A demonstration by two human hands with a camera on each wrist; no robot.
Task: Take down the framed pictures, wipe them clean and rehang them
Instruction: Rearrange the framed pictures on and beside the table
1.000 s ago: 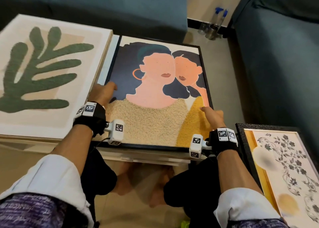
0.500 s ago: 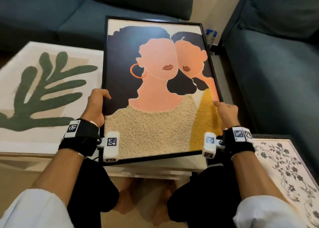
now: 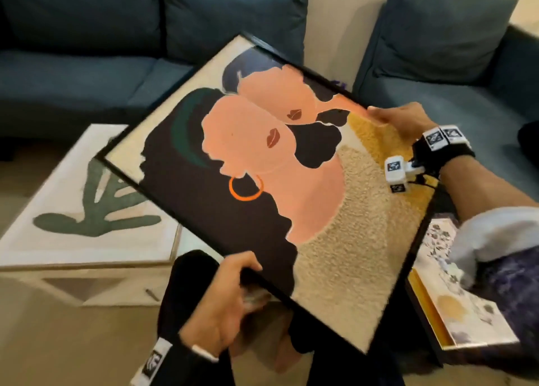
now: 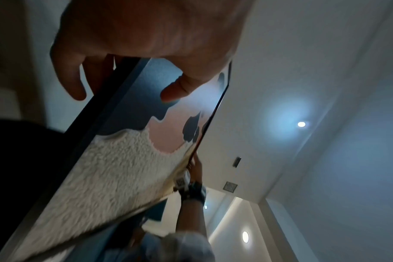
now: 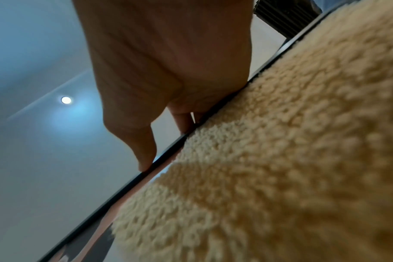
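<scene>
A living room with beige flooring and dark blue seating is seen from above, with a low white table (image 3: 87, 286) to the left. Nearest the camera, the left hand (image 3: 221, 301) is seen at the lower edge of a black-framed picture of two faces (image 3: 262, 187), the forearm rising from below with a black wrist strap. The frame's edge is gripped by this hand: in the left wrist view the thumb (image 4: 180, 88) is laid over the front of the picture while the other fingers (image 4: 72, 78) are curled behind it. The picture is held in the air, tilted and turned on a slant, clear of the table. At its upper right edge it is gripped by the right hand (image 3: 399, 120), the arm reaching in from the right with a white cuff pushed up; in the right wrist view the fingers (image 5: 144, 152) are pressed along the thin black edge. Below that arm, a flower-patterned picture (image 3: 455, 307) in a dark frame is lying flat. On the table a picture of a green leaf shape (image 3: 96, 210) is lying face up. Farther back, a blue sofa (image 3: 116, 50) and a blue armchair (image 3: 437, 50) are set against the wall.
</scene>
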